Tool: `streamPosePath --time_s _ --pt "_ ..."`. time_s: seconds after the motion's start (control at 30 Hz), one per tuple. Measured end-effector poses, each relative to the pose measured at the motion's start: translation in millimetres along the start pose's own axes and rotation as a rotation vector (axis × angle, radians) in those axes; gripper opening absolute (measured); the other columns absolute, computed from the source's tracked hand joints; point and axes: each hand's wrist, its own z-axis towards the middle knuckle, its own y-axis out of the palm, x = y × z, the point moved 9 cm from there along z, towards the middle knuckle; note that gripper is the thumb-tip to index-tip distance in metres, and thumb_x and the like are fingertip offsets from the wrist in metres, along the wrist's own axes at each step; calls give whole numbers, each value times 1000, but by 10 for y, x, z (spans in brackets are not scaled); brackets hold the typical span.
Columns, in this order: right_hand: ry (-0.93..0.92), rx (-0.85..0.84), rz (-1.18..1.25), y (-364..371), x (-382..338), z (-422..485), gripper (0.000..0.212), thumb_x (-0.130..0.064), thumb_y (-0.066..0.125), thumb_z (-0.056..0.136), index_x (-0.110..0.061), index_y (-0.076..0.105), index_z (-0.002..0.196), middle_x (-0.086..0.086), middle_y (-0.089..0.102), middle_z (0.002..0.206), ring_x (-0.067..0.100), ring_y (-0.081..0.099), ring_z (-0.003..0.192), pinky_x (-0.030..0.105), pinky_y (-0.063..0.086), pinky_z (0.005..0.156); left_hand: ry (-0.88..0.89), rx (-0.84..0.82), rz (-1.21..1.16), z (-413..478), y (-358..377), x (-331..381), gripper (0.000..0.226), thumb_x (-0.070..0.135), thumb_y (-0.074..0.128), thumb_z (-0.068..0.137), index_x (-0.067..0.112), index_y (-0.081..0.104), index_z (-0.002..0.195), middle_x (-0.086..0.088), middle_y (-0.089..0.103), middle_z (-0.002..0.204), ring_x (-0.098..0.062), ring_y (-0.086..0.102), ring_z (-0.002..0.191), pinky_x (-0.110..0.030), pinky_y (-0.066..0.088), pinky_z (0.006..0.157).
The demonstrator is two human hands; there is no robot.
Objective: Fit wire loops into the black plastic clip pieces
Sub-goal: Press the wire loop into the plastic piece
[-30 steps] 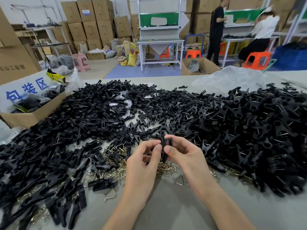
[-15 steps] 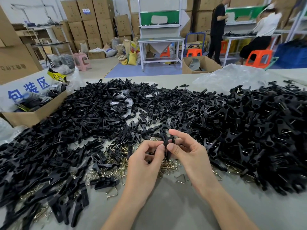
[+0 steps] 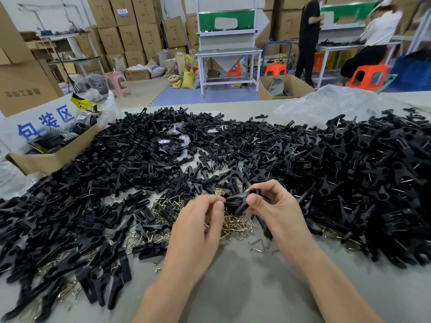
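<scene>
A black plastic clip piece [image 3: 240, 201] is held above the table between both hands. My right hand [image 3: 275, 208] grips its right end with thumb and curled fingers. My left hand [image 3: 200, 220] pinches its left end with thumb and forefinger. Any wire loop in the clip is hidden by my fingers. A heap of brass-coloured wire loops [image 3: 233, 226] lies on the table just under the hands. Loose black clip pieces [image 3: 130, 164] cover the table to the left, and a deeper pile of clips [image 3: 363, 173] lies to the right.
A cardboard box [image 3: 51, 157] with black parts stands at the left edge of the grey table [image 3: 233, 287]. A clear plastic bag [image 3: 326, 106] lies at the back right. Beyond are stacked cartons, a white workbench [image 3: 229, 52] and two people at another bench.
The clip has turned from upright to lying nearly level between my hands. Both hands have shifted slightly right and apart.
</scene>
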Motion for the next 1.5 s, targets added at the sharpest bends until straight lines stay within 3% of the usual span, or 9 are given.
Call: streamPosePath --time_s 0.13,0.23,0.43,0.6,0.8,1.0,1.13,1.37,1.5 --pt "-36 131 71 -210 -39 54 43 -34 84 60 -12 64 92 -7 71 77 8 66 66 20 58 68 149 -238 408 -111 275 -5 39 51 44 97 31 61 127 14 57 114 -11 49 108 -32 39 95" --pt "-40 147 104 -254 -42 65 34 -26 79 67 -11 63 93 -9 70 74 7 66 65 18 56 67 145 -275 481 -101 360 -34 41 50 58 96 29 63 130 8 59 115 -19 53 110 -36 42 95" --pt "-27 140 109 -256 -11 57 40 -32 80 64 -11 63 93 -9 71 76 7 67 66 18 57 68 105 -111 304 -33 219 -25 24 39 51 99 29 70 108 18 62 106 -10 56 103 -30 43 90" --pt "-17 138 93 -263 22 76 49 -42 85 58 -14 65 92 -8 72 79 9 68 68 19 57 69 -31 -13 22 9 81 -147 22 37 52 99 31 71 108 23 59 107 -3 57 105 -32 49 92" --pt "2 75 77 -209 80 88 32 -46 86 59 -29 72 82 -8 72 83 11 69 70 23 58 73 -79 -8 -44 35 92 -221 26 22 53 103 28 67 124 26 62 105 7 58 101 -3 40 83" --pt "15 43 65 -173 89 83 30 -47 87 61 -30 73 81 -7 71 84 12 69 73 24 58 76 -137 7 -113 53 63 -257 39 14 58 100 52 62 112 29 69 105 12 62 101 -7 46 87" --pt "23 35 54 -163 95 80 32 -49 88 60 -30 73 81 -7 72 86 12 69 74 23 57 77 45 17 46 38 12 -121 59 -10 56 93 42 66 118 34 62 108 3 56 105 -24 50 94" --pt "26 -1 -13 -123 90 49 30 -45 86 67 -26 72 86 -5 75 93 13 70 80 23 57 77 356 -222 523 169 150 69 123 -25 69 56 26 22 158 11 67 110 -8 40 91 -18 43 79" --pt "32 10 -26 -145 86 60 35 -41 84 70 -18 69 92 0 76 99 15 71 81 26 59 79 419 -512 642 310 157 -26 119 -14 70 75 42 2 155 10 42 128 1 52 74 -6 47 57"
